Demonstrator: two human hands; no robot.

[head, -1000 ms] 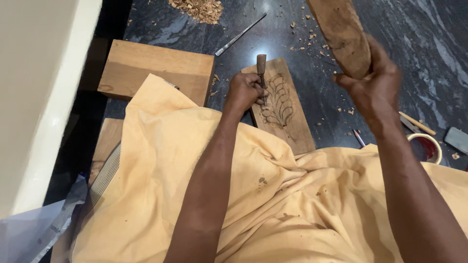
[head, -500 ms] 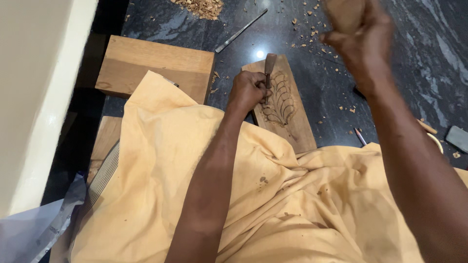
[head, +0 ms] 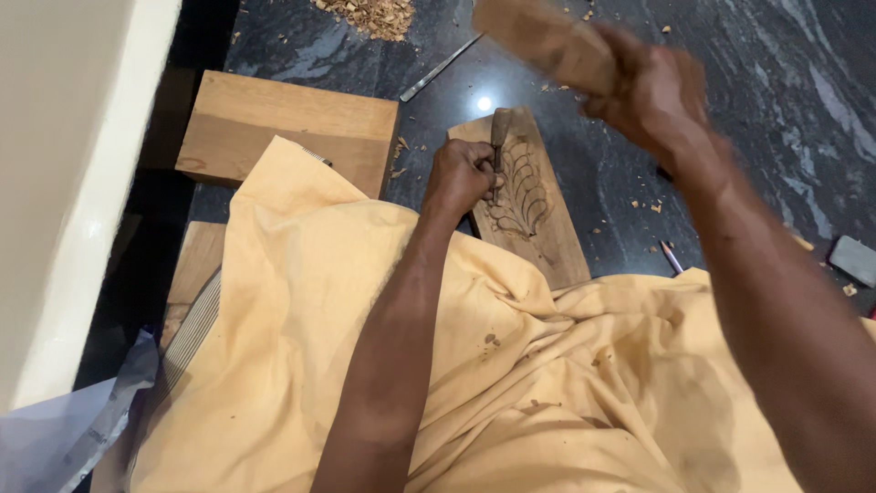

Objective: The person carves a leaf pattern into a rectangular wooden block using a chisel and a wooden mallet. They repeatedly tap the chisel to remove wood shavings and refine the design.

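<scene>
My left hand (head: pixel 461 176) grips a wooden-handled chisel (head: pixel 499 130), its tip set upright on a carved wooden panel (head: pixel 534 196) that bears a leaf pattern and lies on the dark stone floor. My right hand (head: pixel 652 96) is raised above and to the right of the panel, closed around a blurred wooden mallet (head: pixel 543 41) that slants up to the left. An orange cloth (head: pixel 301 301) covers my lap and overlaps the panel's near end.
A thick wooden board (head: pixel 287 132) lies to the left, another block (head: pixel 196 265) partly under the cloth. A metal tool (head: pixel 438 68) and a heap of wood shavings (head: pixel 370 14) lie farther off. A pencil (head: pixel 672 257) and grey stone (head: pixel 853 258) sit right. A white wall (head: pixel 64 183) borders the left.
The right hand with the mallet swung from the upper right toward the chisel and now tilts left over it. The left hand stays on the chisel.
</scene>
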